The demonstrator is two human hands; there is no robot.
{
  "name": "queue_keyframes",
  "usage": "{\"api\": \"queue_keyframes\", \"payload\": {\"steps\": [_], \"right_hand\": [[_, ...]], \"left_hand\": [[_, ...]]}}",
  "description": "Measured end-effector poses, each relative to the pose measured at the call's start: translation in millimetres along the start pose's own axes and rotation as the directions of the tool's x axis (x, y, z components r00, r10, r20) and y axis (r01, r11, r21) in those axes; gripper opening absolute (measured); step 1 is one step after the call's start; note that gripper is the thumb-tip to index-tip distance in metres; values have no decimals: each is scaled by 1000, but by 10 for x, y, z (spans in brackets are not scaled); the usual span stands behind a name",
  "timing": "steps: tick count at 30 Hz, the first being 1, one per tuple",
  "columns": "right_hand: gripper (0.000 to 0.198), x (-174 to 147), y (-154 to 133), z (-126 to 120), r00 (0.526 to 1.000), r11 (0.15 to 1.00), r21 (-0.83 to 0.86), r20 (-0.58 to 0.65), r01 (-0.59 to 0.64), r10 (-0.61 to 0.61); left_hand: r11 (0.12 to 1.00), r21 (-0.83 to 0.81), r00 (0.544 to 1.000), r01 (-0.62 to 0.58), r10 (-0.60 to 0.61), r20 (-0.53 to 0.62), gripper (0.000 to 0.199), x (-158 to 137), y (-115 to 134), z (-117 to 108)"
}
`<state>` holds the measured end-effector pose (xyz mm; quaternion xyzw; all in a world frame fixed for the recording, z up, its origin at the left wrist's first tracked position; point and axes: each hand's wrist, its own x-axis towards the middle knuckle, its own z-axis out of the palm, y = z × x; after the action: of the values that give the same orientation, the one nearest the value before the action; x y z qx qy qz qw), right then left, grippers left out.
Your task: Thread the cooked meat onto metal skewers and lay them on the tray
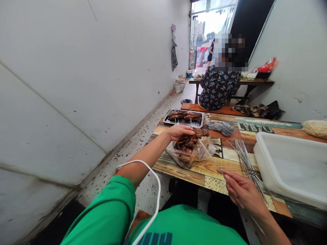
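Over an open clear plastic bag (205, 149), my left hand (180, 132) is closed on a dark brown piece of meat (201, 133). More dark cooked-looking meat (186, 147) fills the bag below it. My right hand (241, 189) grips a thin metal skewer (211, 156), its tip pointing up and left toward the meat, close to it. Whether the tip touches the meat I cannot tell. A bundle of loose metal skewers (246, 158) lies on the table to the right. Beyond my left hand, a metal tray (167, 119) holds skewered meat pieces (187, 116).
A large white plastic tub (268, 163) stands on the patterned table (163, 165) at the right. Grey gloves or cloth (221, 128) lie near the tray. A seated person (219, 86) is ahead at another table (265, 81). A white cable (157, 190) hangs by my left arm.
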<state>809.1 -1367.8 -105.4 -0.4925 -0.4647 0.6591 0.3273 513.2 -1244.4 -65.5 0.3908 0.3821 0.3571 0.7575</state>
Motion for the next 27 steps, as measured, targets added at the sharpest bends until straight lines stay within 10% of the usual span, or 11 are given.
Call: {"api": "queue_keyframes", "payload": {"steps": [27], "right_hand": [[92,31,-97,180,998,1000,-6,-56,-10,9]], "left_hand": [[999,9,999,47,-47,23,22,114,-101,-2]]}}
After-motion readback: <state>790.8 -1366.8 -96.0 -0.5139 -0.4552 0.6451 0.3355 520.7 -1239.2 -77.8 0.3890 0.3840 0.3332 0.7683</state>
